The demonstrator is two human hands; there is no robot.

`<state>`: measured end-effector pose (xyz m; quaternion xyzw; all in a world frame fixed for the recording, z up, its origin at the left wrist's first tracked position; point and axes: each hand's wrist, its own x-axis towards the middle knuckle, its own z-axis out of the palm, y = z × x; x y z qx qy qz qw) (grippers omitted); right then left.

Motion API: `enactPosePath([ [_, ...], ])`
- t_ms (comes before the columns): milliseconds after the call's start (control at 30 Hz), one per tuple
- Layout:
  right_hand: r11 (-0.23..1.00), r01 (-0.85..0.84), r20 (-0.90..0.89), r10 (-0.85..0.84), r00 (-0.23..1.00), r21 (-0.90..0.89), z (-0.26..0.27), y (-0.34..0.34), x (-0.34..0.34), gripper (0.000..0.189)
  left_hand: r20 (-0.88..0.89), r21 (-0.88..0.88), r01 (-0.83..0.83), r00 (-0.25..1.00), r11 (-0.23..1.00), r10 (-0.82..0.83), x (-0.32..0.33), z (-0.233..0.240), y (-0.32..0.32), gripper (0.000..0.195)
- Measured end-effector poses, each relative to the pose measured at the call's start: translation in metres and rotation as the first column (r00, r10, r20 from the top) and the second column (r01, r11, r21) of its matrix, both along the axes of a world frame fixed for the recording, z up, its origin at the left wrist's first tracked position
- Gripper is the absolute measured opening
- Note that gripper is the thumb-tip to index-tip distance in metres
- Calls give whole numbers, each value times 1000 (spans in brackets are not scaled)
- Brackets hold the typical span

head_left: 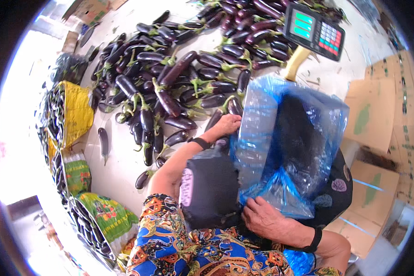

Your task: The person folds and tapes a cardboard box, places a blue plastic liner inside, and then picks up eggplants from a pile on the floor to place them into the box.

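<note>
A translucent blue plastic bag (257, 127) stands open in a boxy shape before me, its inside dark. My right hand (264, 215) pinches the bag's gathered near edge. By the bag's left side is my left hand (227, 124), its fingers curled at the plastic and close to a few eggplants (215, 120). Whether those fingers grip anything is hidden. Beyond and to the left, a large heap of dark purple eggplants (179, 69) with green stems lies on the pale floor.
Behind the bag, a digital scale display (314, 31) rises on a yellowish post (296, 63). Cardboard sheets (371, 114) are at the right. Along the left stand a yellow sack (76, 115) and a green printed sack (107, 215), both filled with eggplants. A single eggplant (104, 143) lies nearby.
</note>
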<state>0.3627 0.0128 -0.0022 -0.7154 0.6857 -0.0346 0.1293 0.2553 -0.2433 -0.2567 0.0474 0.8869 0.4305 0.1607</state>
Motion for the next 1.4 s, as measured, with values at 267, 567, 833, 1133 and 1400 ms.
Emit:
enactPosePath([
  [267, 959, 243, 528, -283, 801, 145, 37, -19, -41, 32, 53, 21, -271, 962, 962, 269, 50, -51, 7, 26],
  [567, 841, 362, 374, -512, 774, 403, -4, -23, -90, 47, -241, 117, -892, 402, 438, 883, 83, -1, -40, 44],
  [833, 715, 586, 574, -680, 456, 382, -22, -34, -132, 15, -16, -264, -938, 239, 227, 971, 78, -30, -167, 83],
  [1133, 495, 653, 410, -863, 295, 573, -77, -12, -196, 23, 320, 603, -797, 197, -39, 927, 92, 76, -89, 60],
  [1400, 688, 636, 313, -725, 613, 349, -203, 40, -151, 49, 324, 621, -774, 397, 123, 859, 108, 114, -40, 67],
])
